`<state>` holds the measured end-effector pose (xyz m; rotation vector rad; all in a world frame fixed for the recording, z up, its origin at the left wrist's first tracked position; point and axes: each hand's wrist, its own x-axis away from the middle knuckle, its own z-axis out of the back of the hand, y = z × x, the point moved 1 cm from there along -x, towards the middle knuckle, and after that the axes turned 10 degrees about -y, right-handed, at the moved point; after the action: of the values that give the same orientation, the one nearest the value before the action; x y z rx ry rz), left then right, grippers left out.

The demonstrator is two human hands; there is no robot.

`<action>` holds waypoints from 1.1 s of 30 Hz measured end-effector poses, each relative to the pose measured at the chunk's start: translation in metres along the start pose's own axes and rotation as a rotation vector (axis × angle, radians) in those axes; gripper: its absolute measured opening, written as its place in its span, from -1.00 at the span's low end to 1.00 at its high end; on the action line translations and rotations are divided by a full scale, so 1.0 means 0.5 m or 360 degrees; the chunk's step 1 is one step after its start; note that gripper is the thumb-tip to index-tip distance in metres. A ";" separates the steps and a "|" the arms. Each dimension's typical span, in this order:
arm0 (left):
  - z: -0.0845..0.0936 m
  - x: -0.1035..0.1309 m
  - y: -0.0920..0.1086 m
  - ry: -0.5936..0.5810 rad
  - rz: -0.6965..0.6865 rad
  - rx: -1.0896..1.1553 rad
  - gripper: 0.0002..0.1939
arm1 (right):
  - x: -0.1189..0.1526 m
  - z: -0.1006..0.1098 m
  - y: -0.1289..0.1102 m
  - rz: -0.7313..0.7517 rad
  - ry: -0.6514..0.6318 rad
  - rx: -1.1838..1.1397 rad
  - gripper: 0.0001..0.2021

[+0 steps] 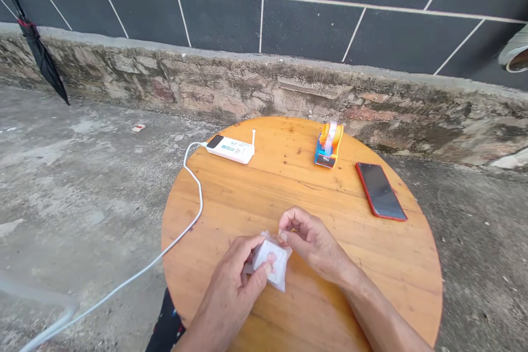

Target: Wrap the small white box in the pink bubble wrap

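Observation:
A small whitish square packet (270, 257) in a clear plastic bag (280, 280) is held over the near middle of the round table. My left hand (233, 280) grips it from the left, thumb on top and fingers around its far side. A reddish mark shows on the packet's face beside the thumb. At the bag's upper right corner, my right hand (311, 242) has thumb and forefinger pinched together on the plastic. What lies under the packet is hidden.
The round wooden table (231, 198) carries a white device (231, 149) with a white cable (201, 198) running off left, a tape dispenser (329, 146), and a red-edged phone (381, 191). Behind is a stone-based wall (247, 88), where a black umbrella (43, 55) leans.

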<state>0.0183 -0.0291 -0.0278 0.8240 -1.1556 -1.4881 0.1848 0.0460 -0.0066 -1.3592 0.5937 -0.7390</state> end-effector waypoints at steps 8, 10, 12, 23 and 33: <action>-0.003 -0.002 0.002 0.0026 -0.0005 -0.0010 -0.73 | 0.043 0.002 -0.048 0.0142 0.0056 0.0149 -0.93; -0.004 -0.002 0.002 0.0043 -0.0006 -0.0004 -0.73 | 0.049 0.014 -0.051 0.0199 0.0187 0.0203 -0.95; -0.005 -0.003 0.000 0.0052 -0.0006 0.0014 -0.72 | 0.045 0.029 -0.039 0.0171 0.0287 0.0224 -0.94; -0.005 -0.002 0.002 0.0085 -0.0026 0.0001 -0.70 | 0.001 0.053 0.015 -0.0431 0.0198 0.0669 -0.70; -0.005 -0.004 -0.002 0.0073 -0.0038 0.0028 -0.73 | -0.012 0.021 0.024 -0.0267 0.0142 0.0306 -0.60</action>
<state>0.0209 -0.0276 -0.0294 0.8823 -1.1295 -1.4729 0.1906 0.0580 -0.0175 -1.2116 0.4691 -0.9721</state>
